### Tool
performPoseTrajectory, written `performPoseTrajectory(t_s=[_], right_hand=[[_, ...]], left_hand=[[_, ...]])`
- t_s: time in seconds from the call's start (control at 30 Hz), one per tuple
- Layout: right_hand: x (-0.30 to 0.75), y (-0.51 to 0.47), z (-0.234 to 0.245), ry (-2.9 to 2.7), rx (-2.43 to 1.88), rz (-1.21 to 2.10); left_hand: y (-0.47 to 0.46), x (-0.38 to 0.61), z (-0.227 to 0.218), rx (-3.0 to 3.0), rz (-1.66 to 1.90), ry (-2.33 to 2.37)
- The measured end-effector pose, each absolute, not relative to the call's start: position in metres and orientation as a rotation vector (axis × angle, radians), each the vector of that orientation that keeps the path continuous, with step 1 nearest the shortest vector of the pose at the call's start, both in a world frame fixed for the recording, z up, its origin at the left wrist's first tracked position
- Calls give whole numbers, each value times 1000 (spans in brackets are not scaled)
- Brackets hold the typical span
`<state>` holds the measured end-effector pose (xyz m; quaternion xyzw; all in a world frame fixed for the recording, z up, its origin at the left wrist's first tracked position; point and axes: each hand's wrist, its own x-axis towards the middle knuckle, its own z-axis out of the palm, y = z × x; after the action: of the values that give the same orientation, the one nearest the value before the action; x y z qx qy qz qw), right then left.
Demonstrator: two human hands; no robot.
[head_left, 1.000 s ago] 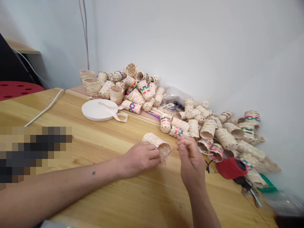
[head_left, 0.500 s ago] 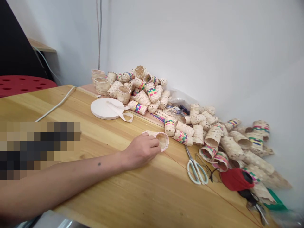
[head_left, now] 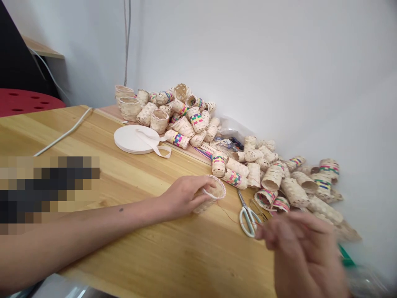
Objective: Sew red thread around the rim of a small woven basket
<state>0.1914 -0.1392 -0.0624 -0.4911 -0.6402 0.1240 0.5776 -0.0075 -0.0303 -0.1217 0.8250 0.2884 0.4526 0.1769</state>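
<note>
My left hand [head_left: 182, 195] rests on the wooden table [head_left: 130, 248] with its fingers wrapped round a small woven basket [head_left: 211, 195], thumb hooked over the rim. A thin reddish thread trails from the basket across the table toward the right. My right hand [head_left: 302, 252] is low at the right, smeared by motion, its fingertips close to white-handled scissors [head_left: 247, 217] that lie on the table. Whether the right hand holds anything I cannot make out.
Heaps of small woven baskets [head_left: 182, 114] with coloured bands lie along the wall, with more baskets [head_left: 294, 182] at the right. A white roll of tape [head_left: 133, 139] lies near them. A white cable [head_left: 62, 134] crosses the table's left end; a red stool [head_left: 27, 101] stands beyond.
My right hand, out of view half a second ago, has come back in at the lower right near the scissors. My left hand has tipped the basket more upright.
</note>
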Motion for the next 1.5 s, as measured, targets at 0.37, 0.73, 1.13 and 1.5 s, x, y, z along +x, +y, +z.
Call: performPoseTrajectory(t_s=[0.37, 0.73, 1.13, 1.5], right_hand=[[172, -87, -95, -1997, -1422, 223], [175, -81, -104, -2056, -1431, 294], [180, -81, -118, -2004, -1351, 248], [183, -82, -122, -2003, -1295, 224]], left_hand=[[-25, -10, -120, 2353, 1207, 700], [-23, -11, -122, 2450, 1183, 649], [-13, -21, -113, 2424, 1095, 584], [-20, -19, -103, 2324, 926, 661]])
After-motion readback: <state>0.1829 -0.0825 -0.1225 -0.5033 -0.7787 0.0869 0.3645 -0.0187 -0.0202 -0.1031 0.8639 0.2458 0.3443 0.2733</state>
